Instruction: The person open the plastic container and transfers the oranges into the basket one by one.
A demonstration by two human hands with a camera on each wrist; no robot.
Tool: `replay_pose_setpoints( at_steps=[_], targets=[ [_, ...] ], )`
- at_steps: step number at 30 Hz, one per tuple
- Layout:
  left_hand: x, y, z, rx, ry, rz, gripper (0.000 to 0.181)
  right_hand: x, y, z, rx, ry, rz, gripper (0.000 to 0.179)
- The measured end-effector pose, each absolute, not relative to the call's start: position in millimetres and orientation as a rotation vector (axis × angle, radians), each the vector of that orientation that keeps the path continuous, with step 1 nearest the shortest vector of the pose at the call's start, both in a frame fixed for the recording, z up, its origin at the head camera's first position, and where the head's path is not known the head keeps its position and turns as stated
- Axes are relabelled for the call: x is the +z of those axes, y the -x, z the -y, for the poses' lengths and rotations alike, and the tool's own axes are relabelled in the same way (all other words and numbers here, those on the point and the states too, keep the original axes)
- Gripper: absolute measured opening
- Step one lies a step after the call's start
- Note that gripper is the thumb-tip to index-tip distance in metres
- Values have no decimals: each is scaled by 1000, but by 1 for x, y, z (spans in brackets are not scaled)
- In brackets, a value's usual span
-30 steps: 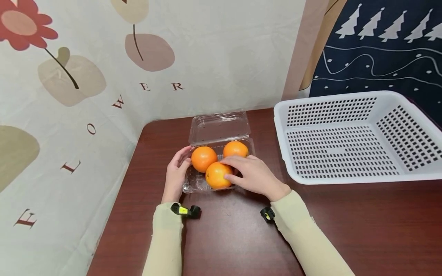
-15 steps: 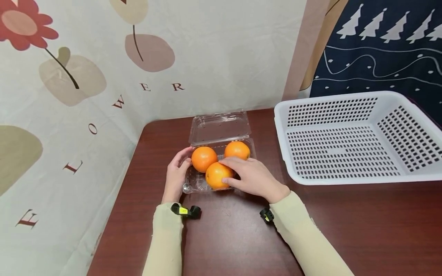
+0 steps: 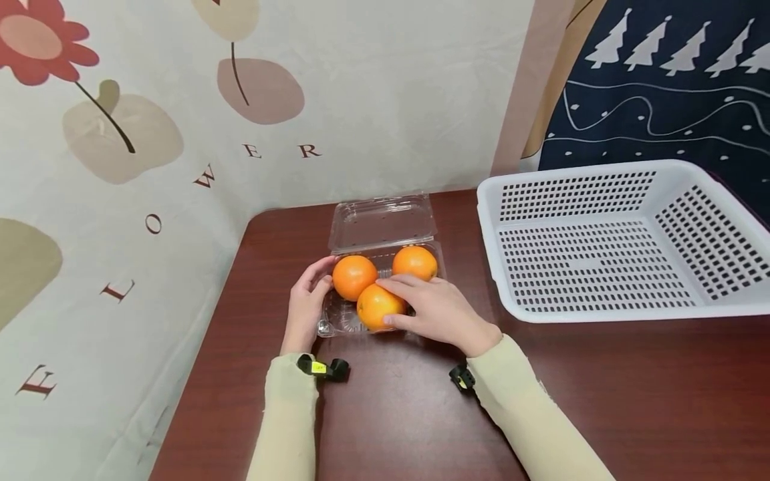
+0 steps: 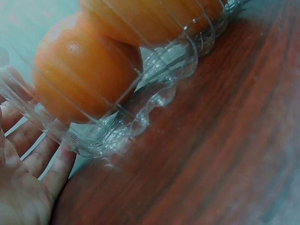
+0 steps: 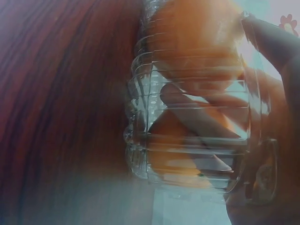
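Observation:
Three oranges sit in the base of an open clear plastic clamshell box [image 3: 337, 321]. In the head view, my right hand [image 3: 442, 310] reaches over the box's right side and holds the front orange [image 3: 374, 308], thumb at the near side and fingers over the top. Through the clear wall in the right wrist view, fingers [image 5: 201, 115] show between two oranges. My left hand [image 3: 305, 304] rests against the left wall, beside the left orange [image 3: 353, 277]; the left wrist view shows its fingers [image 4: 42, 152] extended along the outside. The third orange [image 3: 415, 262] lies at the back right.
The box's lid [image 3: 383, 220] lies folded back towards the wall cloth [image 3: 385, 100]. A white perforated plastic basket [image 3: 595, 267] stands to the right on the dark red-brown table [image 3: 403, 414]. Behind the basket hangs a navy cloth with white trees [image 3: 656, 107].
My right hand has shifted slightly left on the front orange, its fingers reaching further over it. The back-right orange has moved slightly right. My left hand stays in place.

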State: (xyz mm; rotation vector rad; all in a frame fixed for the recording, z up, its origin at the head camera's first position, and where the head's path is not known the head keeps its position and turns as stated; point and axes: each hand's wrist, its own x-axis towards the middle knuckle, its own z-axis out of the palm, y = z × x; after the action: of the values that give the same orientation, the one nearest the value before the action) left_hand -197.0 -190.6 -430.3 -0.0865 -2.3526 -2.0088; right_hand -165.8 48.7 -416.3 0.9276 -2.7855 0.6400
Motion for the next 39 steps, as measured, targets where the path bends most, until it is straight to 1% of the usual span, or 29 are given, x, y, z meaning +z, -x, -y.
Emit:
replay_pose_setpoints(
  at_steps=[10,19,39],
  targets=[
    [-430,197,191,-2005,93,2355,33,-412,164,-44,687,-904,2852,59],
    [-430,197,193,-2008,94,2345,33,-412,164,-40,725,-826,2883,62],
    [-432,198,192,-2002,87,2370,33,-413,165,-34,717,-766,2924,68]
  ],
)
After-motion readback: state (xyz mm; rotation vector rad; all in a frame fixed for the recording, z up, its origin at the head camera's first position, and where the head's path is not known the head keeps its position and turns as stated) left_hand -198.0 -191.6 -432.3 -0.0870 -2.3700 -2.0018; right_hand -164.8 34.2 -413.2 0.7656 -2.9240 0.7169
